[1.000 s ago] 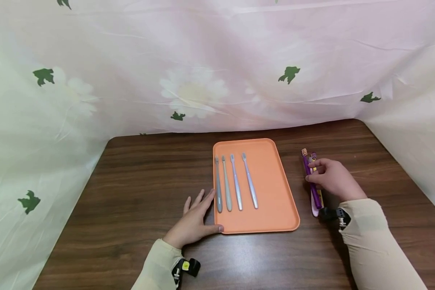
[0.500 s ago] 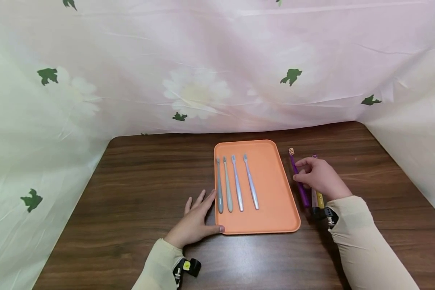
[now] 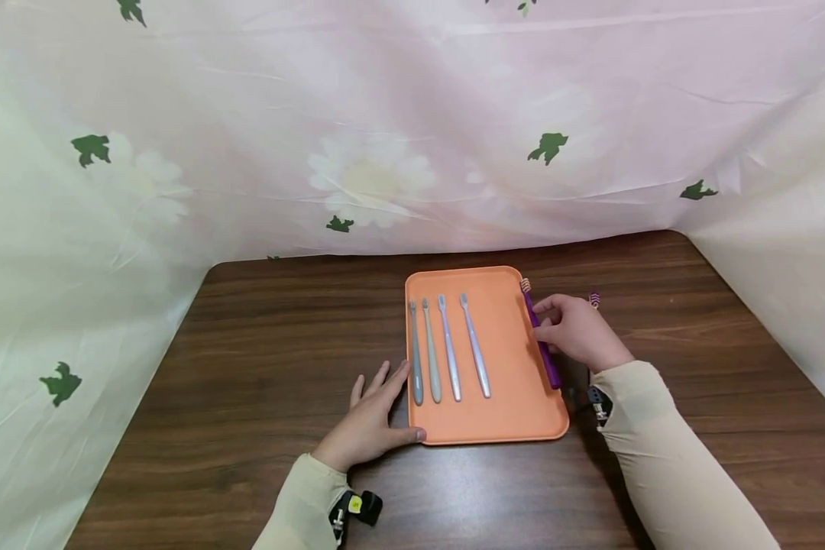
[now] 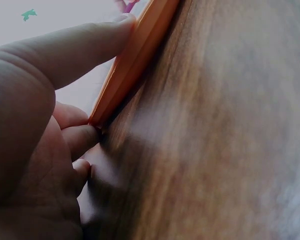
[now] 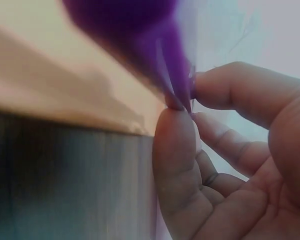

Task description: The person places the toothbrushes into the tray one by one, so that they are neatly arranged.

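Note:
My right hand (image 3: 582, 330) pinches a purple toothbrush (image 3: 551, 370) between thumb and fingers, over the right edge of an orange tray (image 3: 516, 416). Its purple handle (image 5: 160, 45) looms large and blurred in the right wrist view. With fingers spread, my left hand (image 3: 367, 429) rests at the tray's lower left corner. Its thumb (image 4: 85, 47) touches the rim in the left wrist view, and other fingertips meet the side. On the tray lie two grey-green toothbrushes (image 3: 431, 351) and two pale lilac ones (image 3: 477, 347), side by side, heads away from me.
Another toothbrush's striped head (image 3: 594, 300) shows just beyond the right hand, the rest hidden by hand and sleeve. The brown wooden table (image 3: 282, 344) meets a flowered cloth (image 3: 247, 153) at the back and sides.
My right hand has carried the purple toothbrush leftward, away from the other brushes on the right, to the tray's right edge. The left hand has stayed in place.

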{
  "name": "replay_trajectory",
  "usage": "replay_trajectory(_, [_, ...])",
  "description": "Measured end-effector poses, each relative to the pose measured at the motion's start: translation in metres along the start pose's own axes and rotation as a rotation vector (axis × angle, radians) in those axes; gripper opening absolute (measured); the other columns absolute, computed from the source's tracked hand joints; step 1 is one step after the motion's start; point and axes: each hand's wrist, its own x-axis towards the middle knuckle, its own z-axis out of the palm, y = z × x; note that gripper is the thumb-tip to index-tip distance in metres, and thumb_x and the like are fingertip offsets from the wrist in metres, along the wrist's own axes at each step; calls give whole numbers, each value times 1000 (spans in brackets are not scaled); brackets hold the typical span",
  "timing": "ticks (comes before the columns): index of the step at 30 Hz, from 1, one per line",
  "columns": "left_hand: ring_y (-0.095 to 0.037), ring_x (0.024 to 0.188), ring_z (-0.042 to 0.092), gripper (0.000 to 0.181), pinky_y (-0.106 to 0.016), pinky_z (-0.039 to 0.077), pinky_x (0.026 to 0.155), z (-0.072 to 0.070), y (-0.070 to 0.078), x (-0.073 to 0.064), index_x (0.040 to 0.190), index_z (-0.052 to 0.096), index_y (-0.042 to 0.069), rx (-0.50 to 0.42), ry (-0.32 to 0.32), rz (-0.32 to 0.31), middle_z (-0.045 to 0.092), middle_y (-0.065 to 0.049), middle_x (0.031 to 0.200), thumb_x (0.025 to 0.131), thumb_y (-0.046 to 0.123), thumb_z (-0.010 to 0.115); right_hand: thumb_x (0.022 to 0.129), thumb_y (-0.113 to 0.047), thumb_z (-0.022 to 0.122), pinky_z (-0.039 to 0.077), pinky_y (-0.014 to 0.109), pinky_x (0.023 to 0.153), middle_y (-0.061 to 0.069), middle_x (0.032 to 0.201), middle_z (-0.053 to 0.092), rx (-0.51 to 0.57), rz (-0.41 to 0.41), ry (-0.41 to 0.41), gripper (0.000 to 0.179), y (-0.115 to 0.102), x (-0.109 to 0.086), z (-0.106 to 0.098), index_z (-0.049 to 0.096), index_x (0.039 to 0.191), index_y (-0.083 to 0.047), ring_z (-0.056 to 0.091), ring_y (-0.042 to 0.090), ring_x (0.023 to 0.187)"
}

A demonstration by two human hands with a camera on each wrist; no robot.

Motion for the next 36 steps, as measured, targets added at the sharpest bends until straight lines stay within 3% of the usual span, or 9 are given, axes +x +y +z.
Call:
replay_trajectory(9, [-21, 142, 2, 100, -51, -11, 107, -1, 2, -1, 151, 13, 21, 6, -4, -6, 19, 4, 153, 75, 47, 73, 83, -16, 68, 51, 30, 56, 13, 83, 58, -55, 23, -4, 37, -13, 7, 14, 55, 114, -3, 59, 21, 63])
replay_trajectory(18, [-22, 142, 3, 100, -52, -12, 107, -1, 2, 0, 151, 14, 20, 2, 0, 1, 19, 3, 153, 75, 47, 73, 82, -17, 69, 50, 30, 55, 12, 86, 59, -36, 60, -28, 35, -20, 13, 25, 55, 113, -7, 59, 20, 63])
replay_trajectory(36, [-21, 142, 2, 101, -51, -12, 107, -1, 0, 0, 151, 13, 22, 11, -1, 1, 18, 4, 153, 75, 49, 72, 80, -16, 72, 48, 29, 55, 11, 82, 61, -28, 34, -54, 35, -27, 20, 41, 57, 109, -5, 58, 18, 62])
